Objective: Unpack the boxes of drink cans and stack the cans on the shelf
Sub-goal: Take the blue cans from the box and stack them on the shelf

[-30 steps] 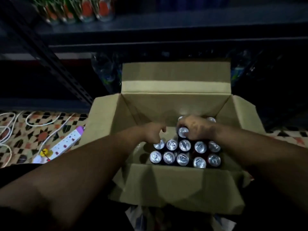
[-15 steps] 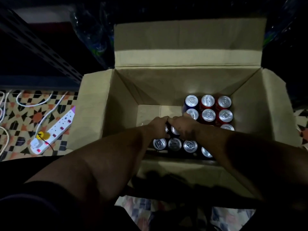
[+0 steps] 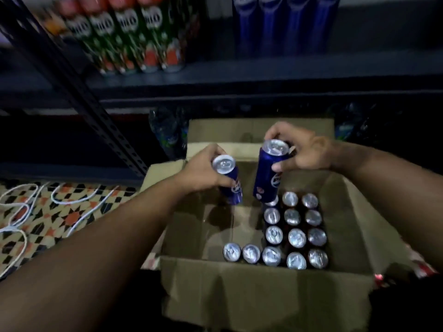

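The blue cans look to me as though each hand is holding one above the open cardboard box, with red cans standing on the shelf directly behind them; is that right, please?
Nearly. The head view shows the left hand and right hand each holding a blue can above the cardboard box, but the cans on the shelf directly behind are blue, not red.

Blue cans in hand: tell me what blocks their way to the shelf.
Nothing visible. Both blue cans are lifted clear of the box; bare shelf lies between the green cans and shelved blue cans.
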